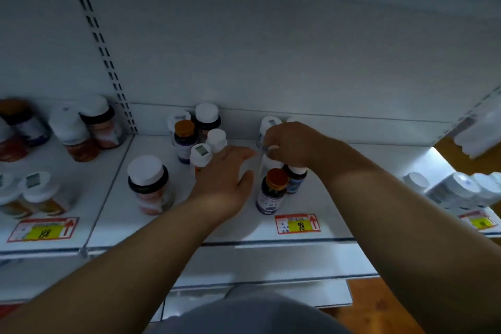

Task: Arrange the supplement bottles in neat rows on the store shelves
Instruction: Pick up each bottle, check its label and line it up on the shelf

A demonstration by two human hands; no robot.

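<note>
White store shelf (339, 171) at mid-frame carries upright supplement bottles, where the right hand (292, 144) curls over a white-capped bottle (271, 164) right of centre, while the left hand (225, 171), fingers relaxed and empty, lies just left of it, nearer the orange-capped bottle (272, 190).

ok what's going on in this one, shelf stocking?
Yes. A person is sorting supplement bottles on a white store shelf. The right hand is curled over a white-capped bottle in a small cluster, just behind an orange-capped bottle. The left hand is open, fingers straight, beside another loose group holding a second orange-capped bottle. The bottles stand upright but scattered, not yet in rows.
</note>
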